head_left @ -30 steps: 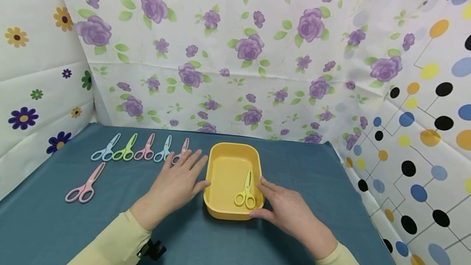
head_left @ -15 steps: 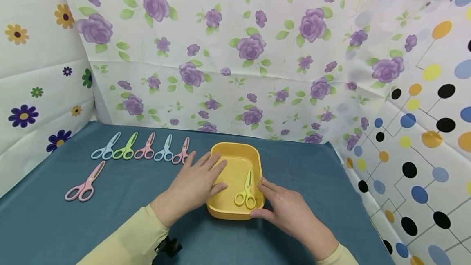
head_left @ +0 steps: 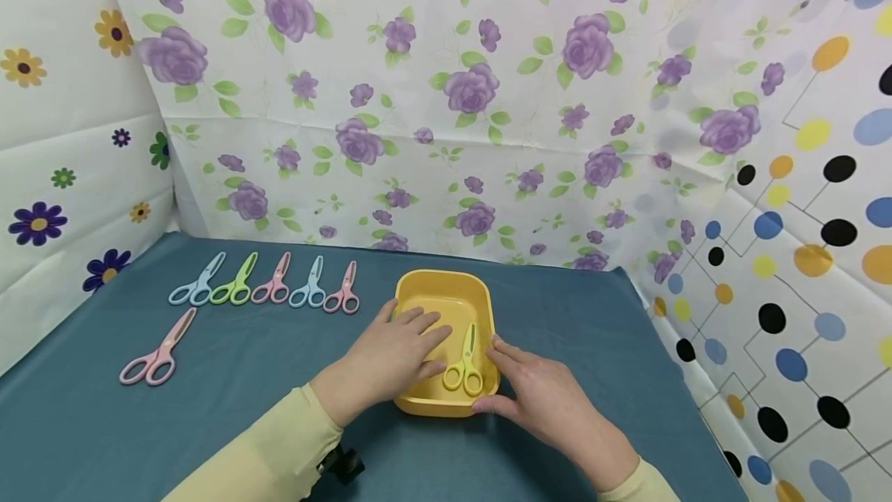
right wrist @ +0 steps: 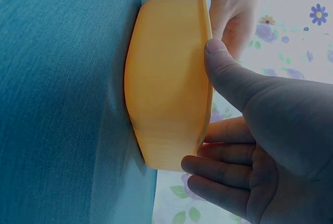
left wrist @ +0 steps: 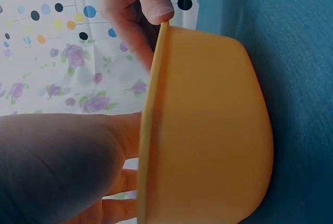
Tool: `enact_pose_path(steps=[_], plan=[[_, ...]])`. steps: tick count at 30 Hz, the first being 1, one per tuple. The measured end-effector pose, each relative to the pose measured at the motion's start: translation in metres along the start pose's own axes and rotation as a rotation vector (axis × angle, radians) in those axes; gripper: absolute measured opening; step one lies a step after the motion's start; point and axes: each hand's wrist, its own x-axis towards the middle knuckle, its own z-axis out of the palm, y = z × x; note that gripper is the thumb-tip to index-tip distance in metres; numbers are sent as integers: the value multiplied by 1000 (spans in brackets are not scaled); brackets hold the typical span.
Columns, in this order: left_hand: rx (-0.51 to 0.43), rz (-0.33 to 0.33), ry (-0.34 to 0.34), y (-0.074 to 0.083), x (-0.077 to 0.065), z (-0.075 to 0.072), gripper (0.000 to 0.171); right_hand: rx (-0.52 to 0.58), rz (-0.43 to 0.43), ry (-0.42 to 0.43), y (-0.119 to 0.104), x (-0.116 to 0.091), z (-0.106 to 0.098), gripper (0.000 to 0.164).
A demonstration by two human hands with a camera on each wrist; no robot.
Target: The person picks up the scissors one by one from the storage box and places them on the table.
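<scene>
A yellow rectangular tray [head_left: 435,409] stands on the blue cloth, holding a pair of yellow scissors [head_left: 468,374] at its right side. My left hand [head_left: 383,359] hovers over the tray's left half, fingers spread and holding nothing. Part of the tray's left rim is hidden under that hand. At the near right corner my right hand [head_left: 540,397] rests against the tray, its thumb [right wrist: 221,60] on the rim and its mostly straight fingers [right wrist: 223,174] along the outer side.
On the cloth's left, a row holds light blue scissors [head_left: 198,283], green scissors [head_left: 237,283], pink scissors [head_left: 274,283], another light blue pair [head_left: 310,287] and another pink pair [head_left: 343,291]. Separate pink scissors [head_left: 155,355] lie nearer. Patterned fabric walls [head_left: 432,60] stand behind and beside.
My left hand has moved right, from beside the tray's left rim to over its inside, uncovering the pink scissors at the row's end. The right hand, tray and yellow scissors stay put.
</scene>
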Motion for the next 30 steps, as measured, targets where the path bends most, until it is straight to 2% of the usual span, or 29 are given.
enact_pose_path(steps=[9, 15, 22, 30], plan=[[-23, 64, -54, 4, 7, 7, 53, 6, 7, -11, 0, 1, -1, 88], [-73, 119, -74, 3, 11, 11, 48, 5, 11, -18, 0, 1, -1, 88], [-116, 147, -123, 3, 15, 13, 45, -1, 16, -19, 0, 1, -1, 89], [-96, 166, -174, 3, 16, 17, 36, 6, 14, -24, 0, 1, -1, 87]])
